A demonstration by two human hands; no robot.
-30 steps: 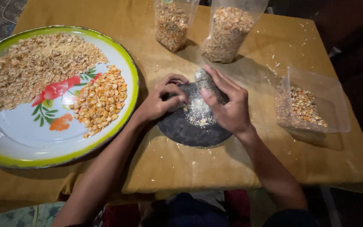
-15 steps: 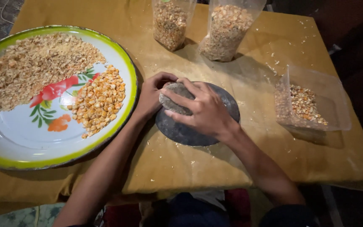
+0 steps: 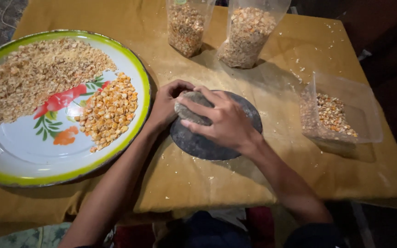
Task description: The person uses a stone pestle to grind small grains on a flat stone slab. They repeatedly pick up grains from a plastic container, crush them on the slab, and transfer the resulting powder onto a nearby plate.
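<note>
A round dark grinding slab (image 3: 207, 144) lies on the table in front of me. On its left part rests a grey hand stone (image 3: 190, 110). My right hand (image 3: 224, 121) lies over the stone with fingers wrapped across it. My left hand (image 3: 167, 104) grips the stone's left end, at the slab's left edge. The crushed grain under the stone is hidden by both hands.
A large enamel plate (image 3: 28, 170) with a green rim holds crushed grain (image 3: 33, 76) and whole yellow corn kernels (image 3: 109, 110) at the left. Two clear bags of grain (image 3: 187, 27) (image 3: 249, 36) stand at the back. A clear plastic box (image 3: 341, 115) with kernels sits at the right. The table has an ochre cloth (image 3: 184, 193).
The stone has slid from the slab's right side to its left. Both hands moved with it and now cover the pale crushed grain that showed earlier.
</note>
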